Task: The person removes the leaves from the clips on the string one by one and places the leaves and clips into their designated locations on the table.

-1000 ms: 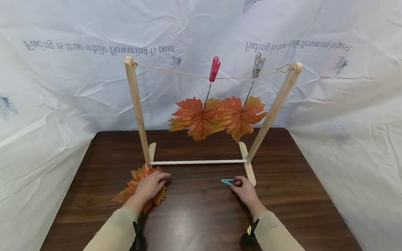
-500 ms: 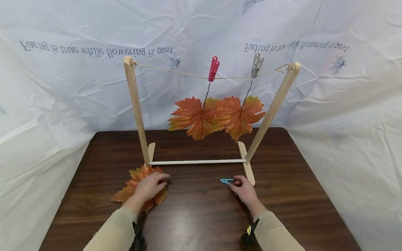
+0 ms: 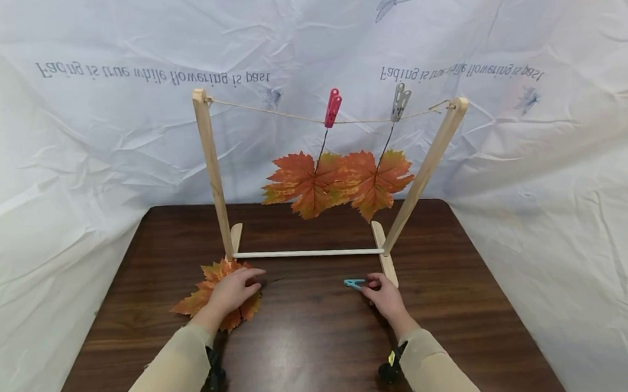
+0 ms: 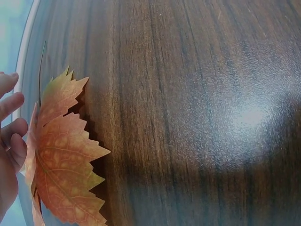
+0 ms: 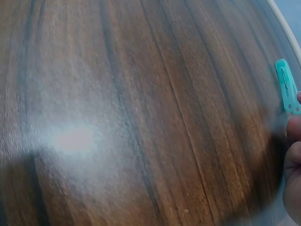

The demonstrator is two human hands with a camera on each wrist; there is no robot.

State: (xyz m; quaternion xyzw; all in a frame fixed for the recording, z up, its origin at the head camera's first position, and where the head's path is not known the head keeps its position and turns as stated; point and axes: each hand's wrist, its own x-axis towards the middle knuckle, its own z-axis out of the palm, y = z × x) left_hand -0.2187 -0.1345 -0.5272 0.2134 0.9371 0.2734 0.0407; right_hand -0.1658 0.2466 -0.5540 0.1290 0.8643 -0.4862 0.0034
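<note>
My left hand (image 3: 235, 292) is over an orange artificial maple leaf (image 3: 197, 300) lying by the left foot of a wooden frame. In the left wrist view its fingers (image 4: 11, 106) look loosely bent beside the leaf (image 4: 70, 160), not pinching it; whether they touch it I cannot tell. The leaf's thin dark stem (image 4: 41, 70) points away. My right hand (image 3: 385, 296) pinches a turquoise clothespin (image 3: 353, 284) low over the table, near the frame's right foot. The right wrist view shows the clothespin (image 5: 286, 87) at the edge, its far end free of the fingers.
A string (image 3: 272, 111) runs between two wooden posts (image 3: 214, 177). From it hang two maple leaves (image 3: 313, 187), their stems held by a red clothespin (image 3: 333, 108) and a grey clothespin (image 3: 400, 102). A white rod (image 3: 309, 253) joins the posts low down. White printed cloth (image 3: 129, 134) surrounds the table.
Both hands stay almost in place. The leaf's stem shows more clearly to the right of my left hand. My right hand still holds the clothespin, its fingers slightly shifted.
</note>
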